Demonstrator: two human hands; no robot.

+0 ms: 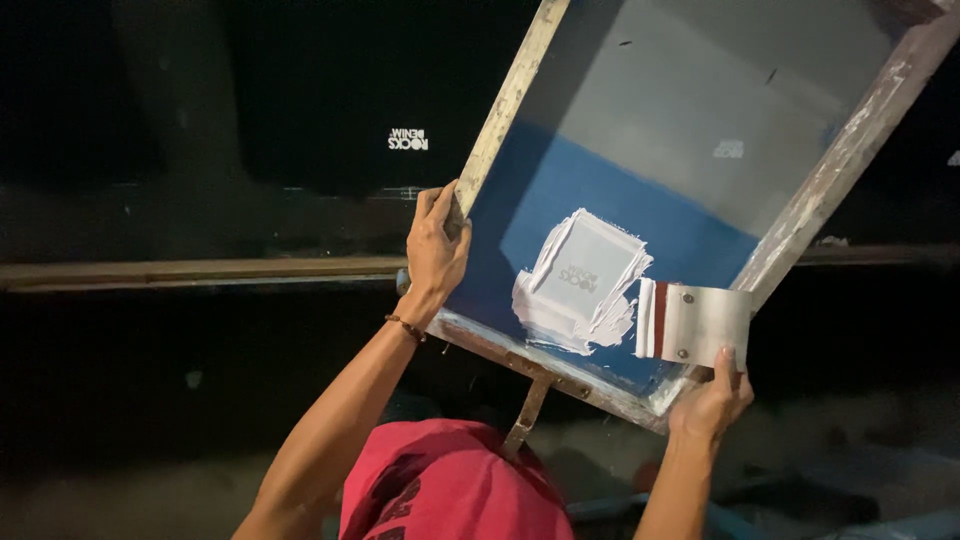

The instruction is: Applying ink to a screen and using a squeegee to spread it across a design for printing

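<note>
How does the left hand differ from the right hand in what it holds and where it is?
The left hand grips the wooden side bar of the screen frame; the right hand holds a metal squeegee. The left hand sits higher, at the frame's left edge; the right hand is lower, at its bottom corner. The left wrist wears a bracelet; the right is bare. Both are closed in a grip.

Place: a screen-printing workshop.
Sign at 1 o'clock: wooden-framed printing screen (pixel 690 150), blue mesh smeared with white ink (pixel 580 290).
Sign at 10 o'clock: long black printing counter (pixel 200 150).

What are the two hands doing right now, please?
Left hand: closed on the wooden frame of the printing screen.
Right hand: closed on the squeegee.
</note>
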